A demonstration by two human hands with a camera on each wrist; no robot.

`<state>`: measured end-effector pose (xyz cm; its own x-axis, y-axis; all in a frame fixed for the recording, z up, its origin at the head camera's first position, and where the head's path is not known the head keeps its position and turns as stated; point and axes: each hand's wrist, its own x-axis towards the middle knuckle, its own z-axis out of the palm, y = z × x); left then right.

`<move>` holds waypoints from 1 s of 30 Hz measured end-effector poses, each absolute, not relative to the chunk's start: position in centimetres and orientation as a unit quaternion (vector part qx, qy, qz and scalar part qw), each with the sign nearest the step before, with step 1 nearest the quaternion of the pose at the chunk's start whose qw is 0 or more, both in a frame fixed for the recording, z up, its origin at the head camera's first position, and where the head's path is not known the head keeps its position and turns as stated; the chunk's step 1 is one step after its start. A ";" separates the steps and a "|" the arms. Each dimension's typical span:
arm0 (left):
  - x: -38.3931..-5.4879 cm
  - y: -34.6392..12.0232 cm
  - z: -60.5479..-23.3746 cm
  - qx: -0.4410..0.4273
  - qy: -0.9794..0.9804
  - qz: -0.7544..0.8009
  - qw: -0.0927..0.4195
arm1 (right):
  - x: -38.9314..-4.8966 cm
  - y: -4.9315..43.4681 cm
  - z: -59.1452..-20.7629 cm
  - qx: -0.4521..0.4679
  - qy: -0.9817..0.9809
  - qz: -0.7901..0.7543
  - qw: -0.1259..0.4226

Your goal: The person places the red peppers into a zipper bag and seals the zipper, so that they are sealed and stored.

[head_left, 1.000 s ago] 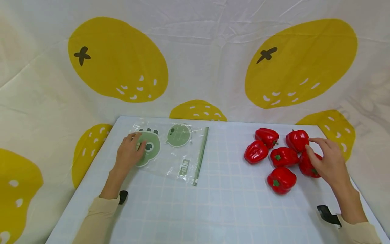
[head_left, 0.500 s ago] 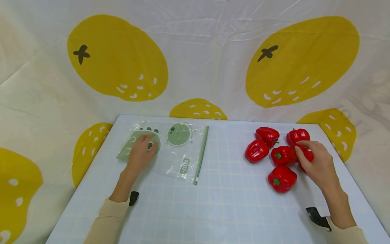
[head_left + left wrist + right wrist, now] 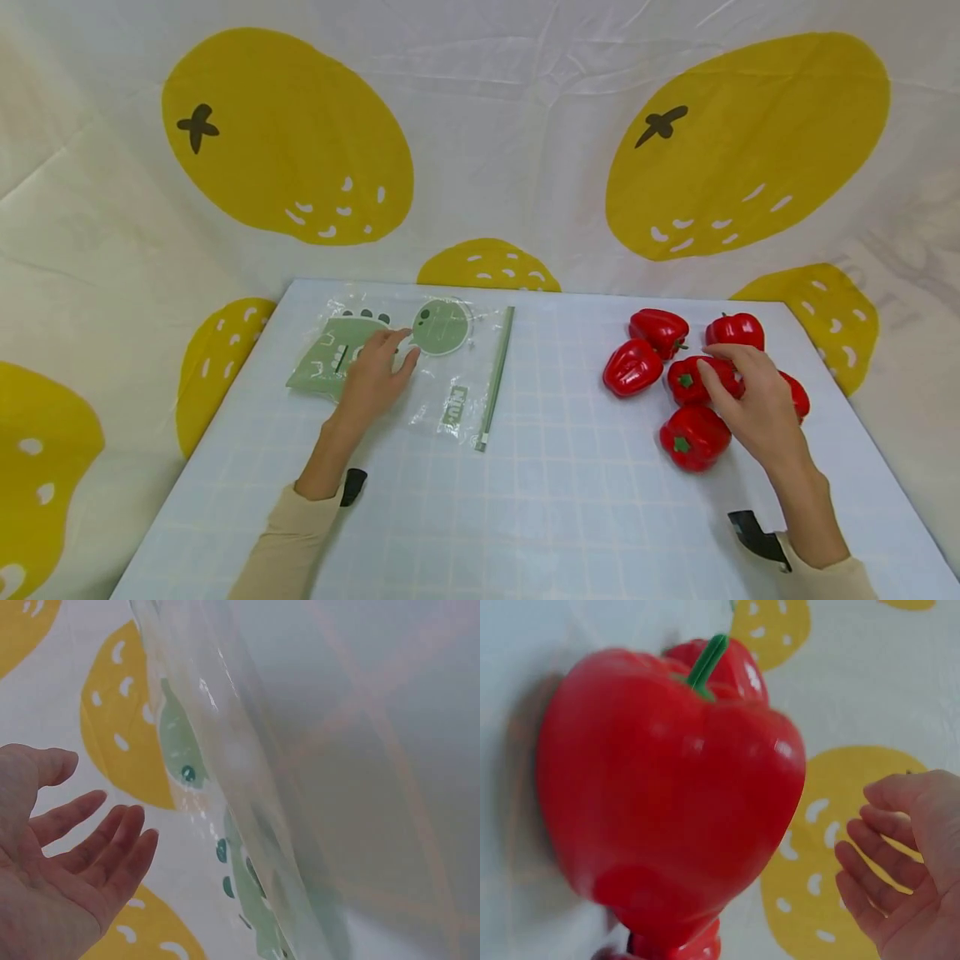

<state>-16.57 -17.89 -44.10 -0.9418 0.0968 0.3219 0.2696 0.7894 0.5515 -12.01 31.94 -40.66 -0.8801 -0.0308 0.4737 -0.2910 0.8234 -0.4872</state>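
A clear zip bag [image 3: 450, 375] printed with green cartoon dinosaurs lies flat at the left, its green slider strip [image 3: 497, 379] facing right. My left hand [image 3: 375, 379] hovers above the bag's middle, fingers loosely bent and holding nothing. In the left wrist view the hand [image 3: 82, 855] is apart from the bag [image 3: 255, 825]. Several glossy red bell peppers [image 3: 695, 437] with green stems lie grouped at the right. Over them hangs my right hand [image 3: 757, 400], thumb and fingers apart, partly hiding some peppers. The right wrist view shows a pepper [image 3: 667, 780] with the relaxed hand [image 3: 907, 862] away from it.
The white table [image 3: 525, 517] has a faint grid pattern and ends at a back edge against a curtain [image 3: 510, 150] printed with big yellow fruit. Black wrist straps [image 3: 757, 537] stick out beside the sleeves.
My left hand has moved right across the bag, from its left end to its middle. My right hand has drifted left over the peppers, uncovering the rightmost one. Bag and peppers stay put.
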 end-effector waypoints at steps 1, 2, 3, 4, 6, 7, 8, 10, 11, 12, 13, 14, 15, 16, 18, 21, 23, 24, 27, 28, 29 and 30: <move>-16.5 -17.7 -44.0 -0.100 -0.935 -0.312 0.139 | -12.0 31.6 -40.5 0.087 -0.928 0.283 0.228; -16.5 -17.4 -44.0 -0.103 -0.933 -0.315 0.138 | -11.9 31.3 -40.4 0.089 -0.928 0.283 0.227; -16.6 -17.2 -44.1 -0.106 -0.933 -0.316 0.138 | -11.9 31.0 -40.3 0.093 -0.927 0.283 0.228; -16.6 -17.0 -44.1 -0.109 -0.932 -0.317 0.137 | -11.9 30.7 -40.3 0.097 -0.926 0.283 0.229; -16.7 -16.5 -44.0 -0.114 -0.931 -0.320 0.137 | -11.9 30.1 -40.1 0.100 -0.926 0.282 0.229; -16.7 -16.2 -44.0 -0.117 -0.930 -0.322 0.136 | -11.9 29.8 -40.1 0.103 -0.926 0.281 0.230; -16.7 -16.0 -44.0 -0.119 -0.929 -0.323 0.136 | -11.9 29.6 -40.1 0.106 -0.925 0.282 0.230; -16.7 -15.5 -43.9 -0.123 -0.929 -0.323 0.135 | -11.9 29.0 -40.2 0.109 -0.926 0.281 0.227; -16.7 -15.2 -44.0 -0.126 -0.928 -0.324 0.135 | -11.9 28.7 -40.3 0.112 -0.926 0.280 0.226; -16.7 -15.0 -44.0 -0.130 -0.927 -0.324 0.135 | -11.9 28.4 -40.4 0.117 -0.925 0.281 0.227; -16.7 -14.8 -44.1 -0.132 -0.926 -0.326 0.134 | -11.9 28.1 -40.5 0.123 -0.924 0.282 0.228; -16.7 -14.5 -44.1 -0.136 -0.925 -0.328 0.132 | -11.9 27.8 -40.7 0.128 -0.923 0.283 0.229; -16.7 -14.3 -44.1 -0.139 -0.924 -0.331 0.131 | -12.0 27.5 -40.7 0.135 -0.921 0.284 0.230; -16.7 -14.0 -44.1 -0.142 -0.923 -0.334 0.129 | -12.0 27.2 -40.8 0.143 -0.918 0.287 0.232; -16.8 -13.5 -44.1 -0.148 -0.919 -0.342 0.127 | -12.2 26.6 -40.9 0.153 -0.915 0.291 0.233; -16.8 -12.8 -44.3 -0.154 -0.916 -0.349 0.124 | -12.4 25.6 -41.1 0.163 -0.912 0.302 0.226; -16.9 -12.4 -44.4 -0.158 -0.914 -0.353 0.122 | -12.5 24.9 -41.3 0.165 -0.912 0.308 0.215; -16.9 -12.2 -44.4 -0.160 -0.914 -0.354 0.120 | -12.5 24.5 -41.4 0.167 -0.912 0.310 0.209; -16.8 -11.6 -44.5 -0.160 -0.913 -0.360 0.111 | -12.7 23.5 -41.6 0.178 -0.911 0.317 0.194; -16.8 -11.4 -44.5 -0.160 -0.913 -0.361 0.108 | -12.7 23.1 -41.7 0.183 -0.910 0.318 0.192; -16.8 -11.2 -44.5 -0.158 -0.913 -0.361 0.104 | -12.8 22.8 -41.9 0.188 -0.908 0.320 0.192; -16.8 -11.1 -44.5 -0.157 -0.913 -0.363 0.099 | -12.9 22.5 -42.0 0.193 -0.906 0.323 0.194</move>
